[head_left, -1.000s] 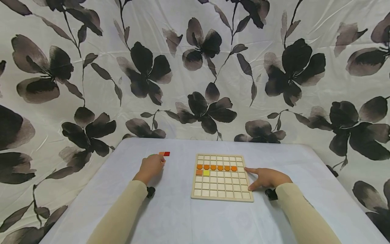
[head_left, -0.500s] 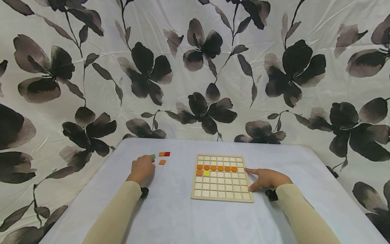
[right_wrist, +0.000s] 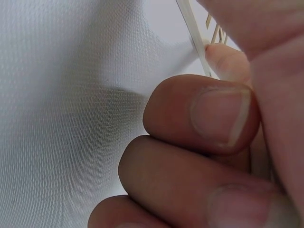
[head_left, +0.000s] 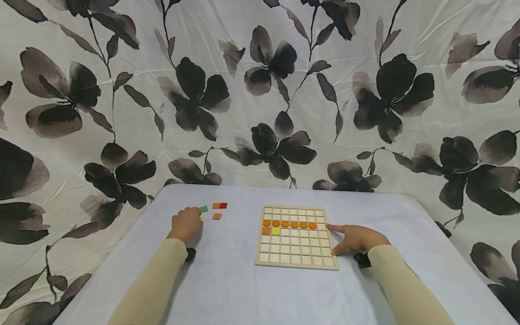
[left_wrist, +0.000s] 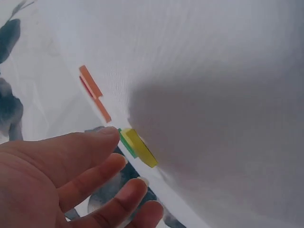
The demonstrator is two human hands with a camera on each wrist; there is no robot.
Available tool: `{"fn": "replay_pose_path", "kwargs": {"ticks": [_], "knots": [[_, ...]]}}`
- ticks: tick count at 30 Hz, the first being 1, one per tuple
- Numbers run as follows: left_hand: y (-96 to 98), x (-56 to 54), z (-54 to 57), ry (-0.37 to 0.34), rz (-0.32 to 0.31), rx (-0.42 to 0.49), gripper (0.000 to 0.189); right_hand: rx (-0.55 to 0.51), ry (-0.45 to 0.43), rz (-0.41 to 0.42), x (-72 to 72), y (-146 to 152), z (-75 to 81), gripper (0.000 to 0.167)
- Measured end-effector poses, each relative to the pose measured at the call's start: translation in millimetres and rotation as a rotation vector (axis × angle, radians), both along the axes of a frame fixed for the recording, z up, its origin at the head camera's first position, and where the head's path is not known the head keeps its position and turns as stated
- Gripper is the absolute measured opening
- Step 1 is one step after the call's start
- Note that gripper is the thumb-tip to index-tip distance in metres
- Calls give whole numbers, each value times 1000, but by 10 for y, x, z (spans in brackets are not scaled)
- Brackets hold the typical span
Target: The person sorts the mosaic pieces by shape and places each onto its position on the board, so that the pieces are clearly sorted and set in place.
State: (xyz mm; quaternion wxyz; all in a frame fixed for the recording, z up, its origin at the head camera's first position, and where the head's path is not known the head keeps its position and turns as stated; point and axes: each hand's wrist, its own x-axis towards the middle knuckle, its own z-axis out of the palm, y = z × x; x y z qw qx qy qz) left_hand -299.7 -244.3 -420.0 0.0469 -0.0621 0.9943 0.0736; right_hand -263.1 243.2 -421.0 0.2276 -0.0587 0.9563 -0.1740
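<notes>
My left hand (head_left: pixel 185 224) is low over the table at the left. In the left wrist view its thumb and fingers are apart, just short of a yellow tile (left_wrist: pixel 138 148) that overlaps a green tile (left_wrist: pixel 128 143) in the line of sight. Right of that hand lie two orange tiles, one (head_left: pixel 217 216) alone and one (head_left: pixel 216 206) against a red tile (head_left: pixel 223 206). A wooden grid board (head_left: pixel 295 266) bears a row of orange discs (head_left: pixel 285 224), with an orange and a yellow tile below. My right hand (head_left: pixel 359 237) touches its right edge with straight index finger and thumb; other fingers are curled.
A white cloth covers the table (head_left: pixel 243 293). Behind and beside it hangs a pale curtain (head_left: pixel 333 131) printed with dark flowers. Each wrist carries a small black camera mount.
My left hand has drawn back to the left and slightly toward me, uncovering the lone orange tile, the green tile and part of a yellow tile. The right hand and board have stayed put.
</notes>
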Motion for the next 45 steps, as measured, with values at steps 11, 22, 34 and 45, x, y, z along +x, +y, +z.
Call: {"fn": "replay_pose_path", "kwargs": {"ticks": [11, 22, 34, 45], "knots": [[-8, -83, 11, -96, -2, -8, 30, 19, -4, -4, -1, 2, -3, 98], [-2, -94, 33, -111, -24, -10, 23, 40, -7, -13, -17, 15, -18, 97], [-51, -68, 54, -135, 30, 105, 40, 33, -10, -27, -31, 15, -34, 98], [58, -80, 60, -62, 3, 113, 39, 40, -10, -22, -21, 19, -24, 98]]}}
